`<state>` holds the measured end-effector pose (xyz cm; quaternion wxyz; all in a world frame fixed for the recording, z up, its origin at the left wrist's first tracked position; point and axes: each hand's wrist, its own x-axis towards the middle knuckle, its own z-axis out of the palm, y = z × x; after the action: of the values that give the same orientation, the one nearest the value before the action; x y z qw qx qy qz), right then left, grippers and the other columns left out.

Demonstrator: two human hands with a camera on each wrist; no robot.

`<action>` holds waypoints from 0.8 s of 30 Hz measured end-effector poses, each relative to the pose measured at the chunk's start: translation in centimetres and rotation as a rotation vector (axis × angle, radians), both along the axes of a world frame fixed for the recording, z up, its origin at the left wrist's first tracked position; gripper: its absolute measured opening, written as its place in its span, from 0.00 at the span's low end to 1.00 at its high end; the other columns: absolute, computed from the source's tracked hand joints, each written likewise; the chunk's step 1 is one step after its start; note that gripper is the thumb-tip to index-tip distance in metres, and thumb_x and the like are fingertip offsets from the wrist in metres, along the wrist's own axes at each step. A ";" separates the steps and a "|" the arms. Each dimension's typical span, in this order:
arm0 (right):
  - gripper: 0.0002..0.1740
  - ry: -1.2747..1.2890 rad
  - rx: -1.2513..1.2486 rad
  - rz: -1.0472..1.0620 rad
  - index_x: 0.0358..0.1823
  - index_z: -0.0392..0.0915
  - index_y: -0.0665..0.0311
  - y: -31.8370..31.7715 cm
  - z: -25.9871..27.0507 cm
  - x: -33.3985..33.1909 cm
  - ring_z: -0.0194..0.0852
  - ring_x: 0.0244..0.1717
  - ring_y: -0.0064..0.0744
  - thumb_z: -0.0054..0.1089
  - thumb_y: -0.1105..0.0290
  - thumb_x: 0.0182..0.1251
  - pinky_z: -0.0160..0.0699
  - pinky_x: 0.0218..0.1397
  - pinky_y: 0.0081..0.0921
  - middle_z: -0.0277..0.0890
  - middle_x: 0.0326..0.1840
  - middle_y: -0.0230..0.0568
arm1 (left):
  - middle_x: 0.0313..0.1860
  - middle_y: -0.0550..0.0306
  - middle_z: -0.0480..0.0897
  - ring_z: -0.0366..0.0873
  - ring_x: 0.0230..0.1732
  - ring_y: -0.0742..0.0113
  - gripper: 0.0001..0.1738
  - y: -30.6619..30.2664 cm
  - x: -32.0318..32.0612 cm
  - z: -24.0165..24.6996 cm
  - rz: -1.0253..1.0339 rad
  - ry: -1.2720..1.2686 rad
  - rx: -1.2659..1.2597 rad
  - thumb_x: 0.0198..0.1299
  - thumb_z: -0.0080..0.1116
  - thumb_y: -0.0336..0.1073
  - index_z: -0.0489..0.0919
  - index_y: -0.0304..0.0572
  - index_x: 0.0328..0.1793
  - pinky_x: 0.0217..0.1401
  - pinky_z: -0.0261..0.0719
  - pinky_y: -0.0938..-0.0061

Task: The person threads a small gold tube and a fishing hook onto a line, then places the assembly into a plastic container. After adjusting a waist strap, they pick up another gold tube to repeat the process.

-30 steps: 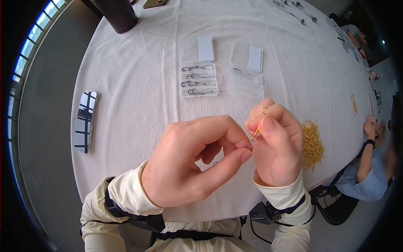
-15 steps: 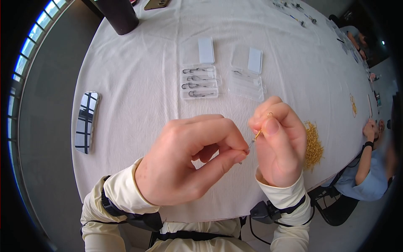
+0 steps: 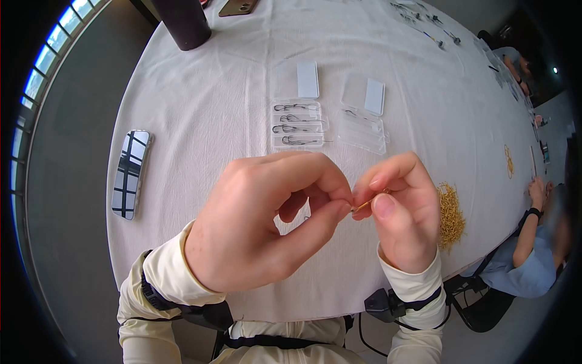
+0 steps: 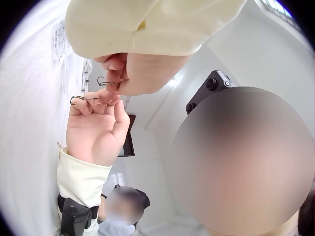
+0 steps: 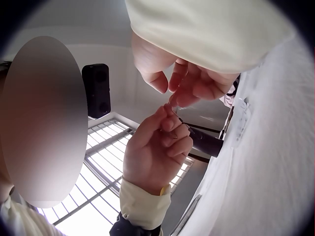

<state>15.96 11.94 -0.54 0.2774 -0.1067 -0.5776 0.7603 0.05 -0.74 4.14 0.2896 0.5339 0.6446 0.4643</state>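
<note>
My left hand has its thumb and index fingertips pinched together at the end of a slim gold-coloured pin with a small ring at its far end. My right hand holds that pin between thumb and fingers, the two hands' fingertips meeting over the table. In the left wrist view a dark fishhook juts from the left fingertips. A second dark hook overlaps the right hand's fingers there. The joint between pin and hook is hidden by fingertips.
A pile of gold pins lies right of the right hand. Ahead are two clear compartment boxes, one with dark hooks, the other nearly bare. A phone lies left; a dark cup stands back left. Another person sits at right.
The gold pin has tipped from steep to flatter, its ring dropping towards the right fingers. The right fingers have spread a little and moved closer to the left fingertips; the left hand has shifted slightly left.
</note>
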 end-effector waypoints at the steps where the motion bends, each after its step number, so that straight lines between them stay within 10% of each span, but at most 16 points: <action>1: 0.09 0.000 0.000 0.000 0.47 0.69 0.67 0.1 0.0 0.0 0.78 0.44 0.25 0.57 0.75 0.70 0.80 0.46 0.24 0.79 0.43 0.43 | 0.30 0.65 0.82 0.67 0.25 0.84 0.01 0.0 0.0 0.1 0.006 -0.044 -0.029 0.60 0.63 0.25 0.81 0.36 0.38 0.28 0.63 0.84; 24: 0.08 -0.153 -0.090 0.165 0.45 0.74 0.72 0.2 0.3 0.0 0.71 0.42 0.18 0.59 0.78 0.67 0.72 0.47 0.19 0.75 0.40 0.35 | 0.30 0.66 0.80 0.68 0.27 0.86 0.02 0.2 0.3 -0.3 0.051 -0.124 -0.053 0.61 0.61 0.25 0.79 0.35 0.38 0.29 0.64 0.87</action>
<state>15.94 12.12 -0.24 0.1639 -0.1288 -0.5689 0.7955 0.39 -0.54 3.89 0.3312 0.4797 0.6507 0.4866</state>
